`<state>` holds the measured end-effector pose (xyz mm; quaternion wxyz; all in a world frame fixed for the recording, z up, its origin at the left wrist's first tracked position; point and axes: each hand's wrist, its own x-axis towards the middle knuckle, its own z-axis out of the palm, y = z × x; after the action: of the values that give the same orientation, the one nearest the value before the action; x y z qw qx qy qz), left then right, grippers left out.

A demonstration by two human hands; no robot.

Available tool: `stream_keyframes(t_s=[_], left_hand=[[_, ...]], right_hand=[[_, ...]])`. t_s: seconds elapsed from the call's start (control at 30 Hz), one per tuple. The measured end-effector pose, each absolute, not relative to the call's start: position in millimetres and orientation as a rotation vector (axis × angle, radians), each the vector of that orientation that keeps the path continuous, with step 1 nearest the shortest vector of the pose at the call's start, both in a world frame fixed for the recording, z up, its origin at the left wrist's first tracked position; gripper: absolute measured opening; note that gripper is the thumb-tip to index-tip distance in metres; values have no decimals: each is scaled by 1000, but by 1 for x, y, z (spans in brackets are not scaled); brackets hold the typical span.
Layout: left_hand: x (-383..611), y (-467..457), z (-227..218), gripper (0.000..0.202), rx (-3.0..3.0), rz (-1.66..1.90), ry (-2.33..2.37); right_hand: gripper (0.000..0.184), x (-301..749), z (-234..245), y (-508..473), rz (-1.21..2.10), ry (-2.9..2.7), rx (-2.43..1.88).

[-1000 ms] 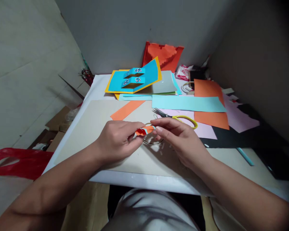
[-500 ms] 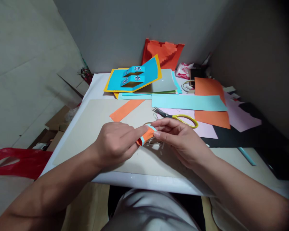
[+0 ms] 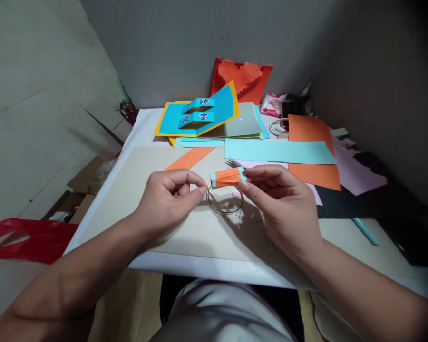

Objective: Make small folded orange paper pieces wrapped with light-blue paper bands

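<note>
Between the thumb and fingers of my right hand [image 3: 283,204] is a small folded orange paper piece [image 3: 228,177] with light blue ends and a seam along its middle. My left hand [image 3: 174,199] is just left of it, thumb and forefinger pinched together beside the rim of a thin gold-coloured ring [image 3: 225,212]. Whether that pinch holds anything is hidden. The ring appears to lie on the beige board [image 3: 117,199], below the paper piece. Tiny paper scraps are scattered around it. Scissors [image 3: 231,163] lie behind the right hand, mostly covered, with the blade tips showing.
An orange strip [image 3: 190,159] lies on the board. Behind are a light blue strip [image 3: 278,151], orange paper [image 3: 308,128], pink paper [image 3: 360,173] and a blue-and-yellow pop-up card [image 3: 199,114] on stacked sheets. A red card [image 3: 242,78] leans on the wall.
The left hand has let go of the paper piece and moved slightly left. In the right hand, the piece has risen away from me and turned more level, uncovering the ring.
</note>
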<state>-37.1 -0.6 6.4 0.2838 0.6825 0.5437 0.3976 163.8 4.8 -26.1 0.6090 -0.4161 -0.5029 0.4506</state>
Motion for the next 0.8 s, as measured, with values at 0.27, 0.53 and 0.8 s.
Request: stream_keyframes(t_s=[0.27, 0.53, 0.8], left_hand=[[-39, 2, 0, 14, 1316, 922, 1254], [-40, 5, 0, 15, 1029, 854, 1115], [-36, 1, 4, 20, 1220, 830, 1229]], right_hand=[[31, 163, -28, -6, 642, -1533, -860], [39, 168, -29, -6, 485, -1686, -798], [28, 167, -23, -3, 471, -1716, -805]])
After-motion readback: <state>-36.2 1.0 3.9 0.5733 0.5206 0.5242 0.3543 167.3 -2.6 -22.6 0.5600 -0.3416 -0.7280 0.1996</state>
